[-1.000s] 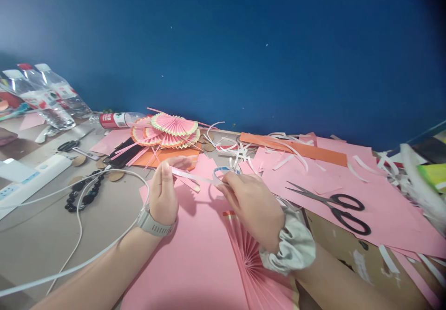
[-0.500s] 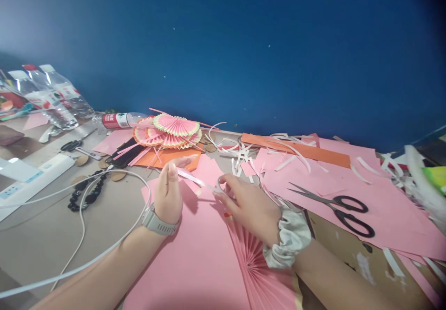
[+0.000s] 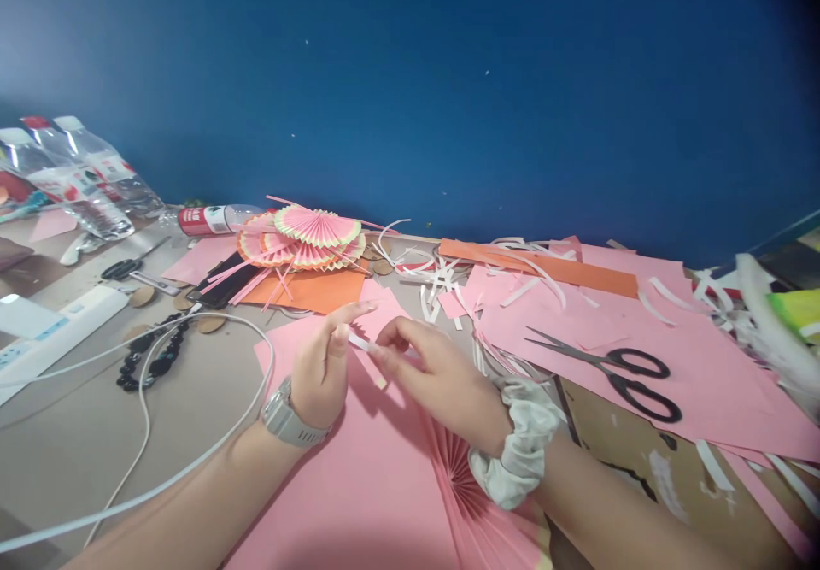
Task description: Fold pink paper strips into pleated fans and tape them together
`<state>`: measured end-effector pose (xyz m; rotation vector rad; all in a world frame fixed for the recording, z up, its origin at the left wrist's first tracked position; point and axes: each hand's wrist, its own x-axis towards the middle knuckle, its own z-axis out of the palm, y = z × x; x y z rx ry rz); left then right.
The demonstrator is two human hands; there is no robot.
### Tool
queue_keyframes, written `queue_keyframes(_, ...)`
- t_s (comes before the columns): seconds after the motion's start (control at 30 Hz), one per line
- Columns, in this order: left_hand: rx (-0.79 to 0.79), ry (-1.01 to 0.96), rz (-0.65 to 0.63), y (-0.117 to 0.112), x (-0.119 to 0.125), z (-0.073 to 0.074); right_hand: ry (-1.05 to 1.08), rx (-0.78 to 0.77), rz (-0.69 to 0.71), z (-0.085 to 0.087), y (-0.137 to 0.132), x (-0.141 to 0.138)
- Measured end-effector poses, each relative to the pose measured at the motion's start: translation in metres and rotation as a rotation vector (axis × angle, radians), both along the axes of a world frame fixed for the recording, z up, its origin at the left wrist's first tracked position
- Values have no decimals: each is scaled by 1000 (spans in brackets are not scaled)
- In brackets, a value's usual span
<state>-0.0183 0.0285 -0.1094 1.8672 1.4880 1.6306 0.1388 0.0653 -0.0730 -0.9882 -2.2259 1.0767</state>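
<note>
A short white strip (image 3: 359, 342) spans the small gap between my two hands. My left hand (image 3: 320, 369), with a grey watch at the wrist, is closed with the thumb at one end of the strip. My right hand (image 3: 436, 373), wearing a pale scrunchie, pinches the other end; its curled fingers hide the rest. Just below the white strip, a narrow pink piece with a pale tip (image 3: 379, 378) slants down. Under both hands lies a large pink sheet (image 3: 359, 484). Partly beneath my right wrist is a pleated pink fan (image 3: 458, 476).
Black-handled scissors (image 3: 615, 373) lie on pink sheets at right, near an orange strip (image 3: 544, 268) and white paper scraps (image 3: 442, 275). Finished pleated fans (image 3: 317, 226) are stacked at the back. Bottles (image 3: 83, 177), a power strip (image 3: 57, 339) and a white cable (image 3: 211, 463) are at left.
My hands have drawn closer together, and less of the white strip shows between them. My left hand has moved slightly right. The whole view has shifted a little.
</note>
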Motion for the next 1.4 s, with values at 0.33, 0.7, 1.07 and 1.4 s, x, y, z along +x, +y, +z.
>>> queue_keyframes(0.33,-47,4,-3,-1,6,3,-155,167,-52,-6,0,-2)
queue_keyframes(0.7,-395,-776,-81,-1,25,12,-333,513,-82,-16,-4,-2)
queue_keyframes(1.07,-485,-1003,-140,0,25,9,-561,614,-26,-15,-8,-5)
queue_keyframes(1.4,-514,-1074,-156,1,27,9,-621,526,-2,-13,-11,-7)
